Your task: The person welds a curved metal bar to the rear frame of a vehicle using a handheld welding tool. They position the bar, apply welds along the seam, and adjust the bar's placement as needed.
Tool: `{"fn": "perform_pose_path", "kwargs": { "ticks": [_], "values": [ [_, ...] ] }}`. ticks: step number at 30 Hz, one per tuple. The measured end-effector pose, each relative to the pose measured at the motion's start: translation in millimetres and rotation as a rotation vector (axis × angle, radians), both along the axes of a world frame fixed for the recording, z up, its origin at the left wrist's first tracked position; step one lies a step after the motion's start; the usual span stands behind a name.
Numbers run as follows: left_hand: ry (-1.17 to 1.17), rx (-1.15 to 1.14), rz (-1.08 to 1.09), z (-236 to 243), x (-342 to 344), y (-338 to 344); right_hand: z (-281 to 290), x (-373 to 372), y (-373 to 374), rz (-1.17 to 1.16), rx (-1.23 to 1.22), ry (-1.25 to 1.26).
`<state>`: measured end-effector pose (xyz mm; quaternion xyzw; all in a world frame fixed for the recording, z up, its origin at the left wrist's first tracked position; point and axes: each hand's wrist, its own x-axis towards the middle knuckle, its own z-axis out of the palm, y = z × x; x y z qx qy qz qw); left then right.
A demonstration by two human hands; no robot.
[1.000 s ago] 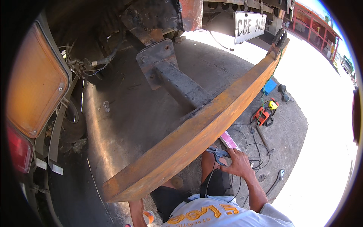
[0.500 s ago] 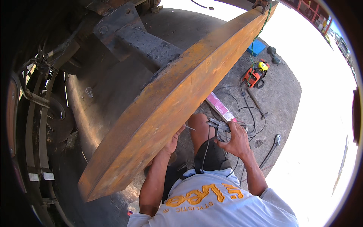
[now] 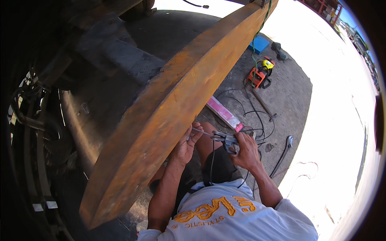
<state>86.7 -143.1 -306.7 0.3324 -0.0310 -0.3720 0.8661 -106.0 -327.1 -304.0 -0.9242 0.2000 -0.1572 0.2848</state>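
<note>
My left hand (image 3: 186,145) pinches a thin grey rod (image 3: 201,131) just below the rusty steel beam (image 3: 161,112) that crosses the view diagonally. The rod's right end is at the jaws of a grey-and-black clamp-like holder (image 3: 225,138) with a black cable hanging from it. My right hand (image 3: 245,150) is closed on that holder. A pink-and-white long carton (image 3: 219,108) lies on the concrete beyond my knees.
An orange machine with a yellow top (image 3: 259,74), a blue case (image 3: 259,44), a dark power tool (image 3: 279,52), a metal pipe (image 3: 261,100), cables and a long-handled tool (image 3: 281,156) lie on the right. Dark vehicle parts (image 3: 40,120) fill the left.
My left hand has come up from under the beam with the rod and moved right to the holder. The view has tilted down, so the beam sits higher in it.
</note>
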Motion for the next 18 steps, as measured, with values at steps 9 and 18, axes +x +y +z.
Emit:
{"fn": "perform_pose_path", "kwargs": {
  "ticks": [9, 18],
  "values": [
    [0.011, -0.065, -0.033, 5.8, -14.6, -11.5, 4.5, 0.6, 2.0, 0.023, 0.003, -0.058],
    [-0.007, -0.067, -0.022, 7.7, -16.8, -12.8, 7.5, -1.6, 4.0, 0.014, 0.045, -0.034]
  ]
}}
